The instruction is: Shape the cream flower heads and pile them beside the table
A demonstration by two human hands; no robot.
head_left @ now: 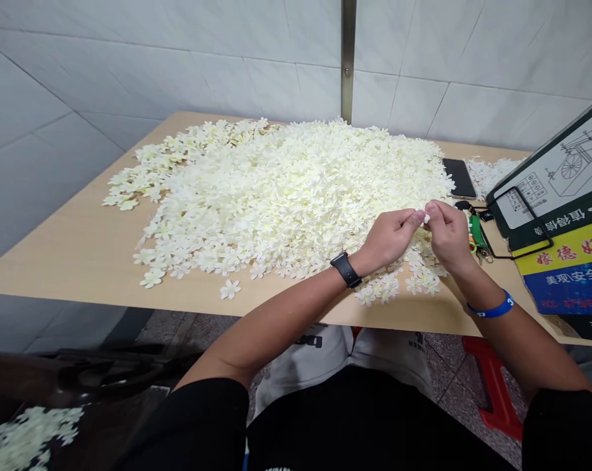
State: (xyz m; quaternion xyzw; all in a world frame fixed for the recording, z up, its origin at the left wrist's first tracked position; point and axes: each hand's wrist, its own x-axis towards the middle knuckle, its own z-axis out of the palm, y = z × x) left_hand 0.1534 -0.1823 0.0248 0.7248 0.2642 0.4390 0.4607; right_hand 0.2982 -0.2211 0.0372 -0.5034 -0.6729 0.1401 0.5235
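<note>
A wide heap of white artificial flowers (296, 190) with pale yellow centres covers much of the wooden table. Over its right front part my two hands meet, fingertips almost touching. My left hand (390, 237), a black watch on its wrist, is closed in a pinch. My right hand (449, 235) pinches too, with a blue band further down the arm. Between the fingertips shows a small white piece (426, 218), mostly covered by the fingers, so its exact kind cannot be made out. One single flower (230, 289) lies apart near the table's front edge.
A phone (459, 178) lies right of the heap, beside a pile of small white pieces (492, 175). Keys with a green tag (477, 234) rest near a printed box (565, 216) at the right. Below stand a red stool (494, 389) and more flowers (31, 435) at lower left.
</note>
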